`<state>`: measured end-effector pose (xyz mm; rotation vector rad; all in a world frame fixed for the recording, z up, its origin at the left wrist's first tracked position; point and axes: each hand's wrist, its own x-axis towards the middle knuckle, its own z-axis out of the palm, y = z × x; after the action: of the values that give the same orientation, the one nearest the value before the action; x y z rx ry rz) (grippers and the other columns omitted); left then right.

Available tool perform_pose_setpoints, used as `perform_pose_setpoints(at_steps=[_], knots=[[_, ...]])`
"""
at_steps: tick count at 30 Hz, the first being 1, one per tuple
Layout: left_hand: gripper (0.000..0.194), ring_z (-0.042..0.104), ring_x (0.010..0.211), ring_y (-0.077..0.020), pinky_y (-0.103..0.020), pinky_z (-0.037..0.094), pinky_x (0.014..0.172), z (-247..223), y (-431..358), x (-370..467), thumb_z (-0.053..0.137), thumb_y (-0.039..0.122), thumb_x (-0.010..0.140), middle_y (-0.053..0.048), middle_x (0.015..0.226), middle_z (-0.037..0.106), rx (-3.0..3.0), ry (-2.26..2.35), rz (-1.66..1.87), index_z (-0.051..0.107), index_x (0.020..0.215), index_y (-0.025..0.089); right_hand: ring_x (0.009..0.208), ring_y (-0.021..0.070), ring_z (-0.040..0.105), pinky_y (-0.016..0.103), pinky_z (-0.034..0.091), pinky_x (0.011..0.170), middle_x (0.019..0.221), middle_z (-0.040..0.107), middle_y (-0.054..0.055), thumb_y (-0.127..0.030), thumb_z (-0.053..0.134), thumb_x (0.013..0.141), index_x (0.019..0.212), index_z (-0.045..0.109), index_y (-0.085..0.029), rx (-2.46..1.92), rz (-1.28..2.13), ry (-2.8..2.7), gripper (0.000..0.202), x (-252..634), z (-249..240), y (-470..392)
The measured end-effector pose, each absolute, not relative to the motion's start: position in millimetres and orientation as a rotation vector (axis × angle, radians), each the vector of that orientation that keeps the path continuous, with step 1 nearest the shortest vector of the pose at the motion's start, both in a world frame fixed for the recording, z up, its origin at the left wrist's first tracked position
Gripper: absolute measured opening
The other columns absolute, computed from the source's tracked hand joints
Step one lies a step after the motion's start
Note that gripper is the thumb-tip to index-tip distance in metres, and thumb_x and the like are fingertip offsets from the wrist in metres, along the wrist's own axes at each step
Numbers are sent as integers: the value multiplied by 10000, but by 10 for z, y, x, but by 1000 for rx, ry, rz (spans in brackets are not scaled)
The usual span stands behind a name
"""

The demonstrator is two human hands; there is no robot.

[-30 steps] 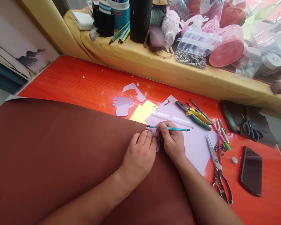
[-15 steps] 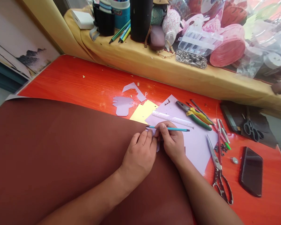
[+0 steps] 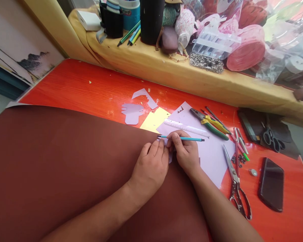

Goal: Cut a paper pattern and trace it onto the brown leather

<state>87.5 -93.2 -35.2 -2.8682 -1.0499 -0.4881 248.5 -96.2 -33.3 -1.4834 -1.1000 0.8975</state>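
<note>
A large brown sheet (image 3: 65, 161), leather-like, spreads over the left and front of the table. My left hand (image 3: 151, 161) lies on it, fingers together and laid down on a small light purple paper cut-out (image 3: 170, 157), which is mostly covered by my hands. Close against it on the right, my right hand (image 3: 185, 151) pinches a light blue pencil (image 3: 192, 138) between thumb and fingers. The pencil lies nearly level, its dark tip pointing left just beyond my left fingertips. Whether the tip touches the sheet I cannot tell.
Beyond the hands are a purple paper cut-out (image 3: 132, 113), yellow paper (image 3: 154, 121), a purple sheet (image 3: 212, 161), a clear ruler (image 3: 187, 127) and pliers (image 3: 209, 124). Scissors (image 3: 234, 181) and a phone (image 3: 271, 185) lie right. A crowded ledge (image 3: 131, 64) runs behind the table.
</note>
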Motion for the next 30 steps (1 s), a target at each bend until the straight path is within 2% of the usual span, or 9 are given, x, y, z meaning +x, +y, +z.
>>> perform_pose_setpoints(at_steps=[30], knots=[[318, 687, 1243, -287, -441, 505, 1050, -354, -930, 875, 577, 194, 1062, -157, 1333, 784, -2879, -1046, -470, 758, 1296, 79, 570, 158, 639, 270, 535, 560, 686, 678, -3, -569, 613, 1087, 892, 705, -232, -1507, 882, -1121, 400, 2512, -355, -975]])
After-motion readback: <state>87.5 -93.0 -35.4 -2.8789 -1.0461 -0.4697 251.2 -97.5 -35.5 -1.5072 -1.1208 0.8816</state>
